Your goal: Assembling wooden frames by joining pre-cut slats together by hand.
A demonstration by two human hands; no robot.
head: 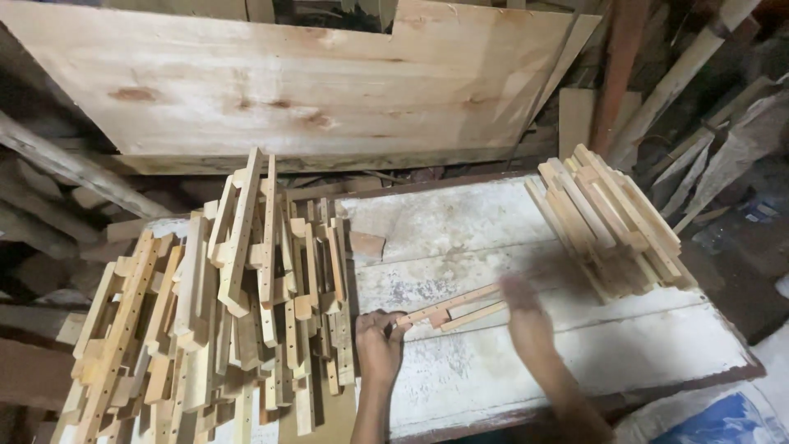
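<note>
pale notched wooden slat (448,306) lies on the worn white-painted tabletop (575,345), its near-left end pinched by left hand (380,341); blurred right hand (526,316) hovers, grip unclear; seemingly mid-sorting; next calls for a steady lift

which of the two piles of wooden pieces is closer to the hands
The big heap on the left side of the white board: the left hand sits right against its edge. The smaller stack sits farther back right, apart from both hands.
</note>
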